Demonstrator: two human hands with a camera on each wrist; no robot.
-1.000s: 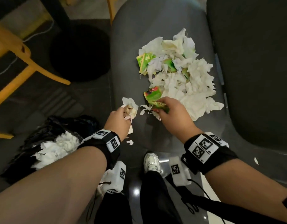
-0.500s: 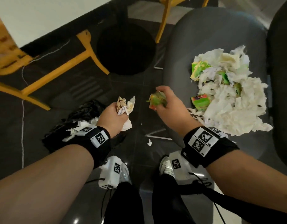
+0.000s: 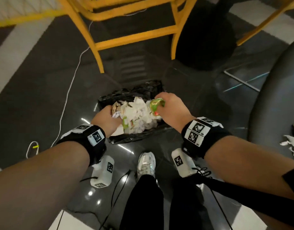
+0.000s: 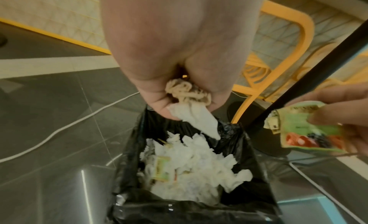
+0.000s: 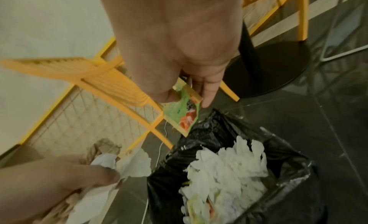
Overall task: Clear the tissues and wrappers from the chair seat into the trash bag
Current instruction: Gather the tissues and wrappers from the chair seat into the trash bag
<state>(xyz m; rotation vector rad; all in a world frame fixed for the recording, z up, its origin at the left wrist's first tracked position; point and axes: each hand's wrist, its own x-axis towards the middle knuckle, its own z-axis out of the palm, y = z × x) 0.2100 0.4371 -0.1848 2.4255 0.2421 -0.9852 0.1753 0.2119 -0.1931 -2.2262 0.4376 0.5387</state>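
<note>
Hands over the trash bag (image 3: 136,138) — my left hand (image 3: 106,121) at its 9 o'clock rim has fingers curled tight round a crumpled tissue (image 4: 191,108), and my right hand (image 3: 172,110) at 2 o'clock pinches a green wrapper (image 3: 157,105) between thumb and fingertips. The black bag stands open on the dark floor (image 3: 43,90), already holding white tissues (image 3: 139,118). At 3 o'clock the grey chair seat (image 3: 272,103) shows more scraps (image 3: 292,145) at the frame's edge — a yellow chair (image 3: 136,34) stands at 12 o'clock.
</note>
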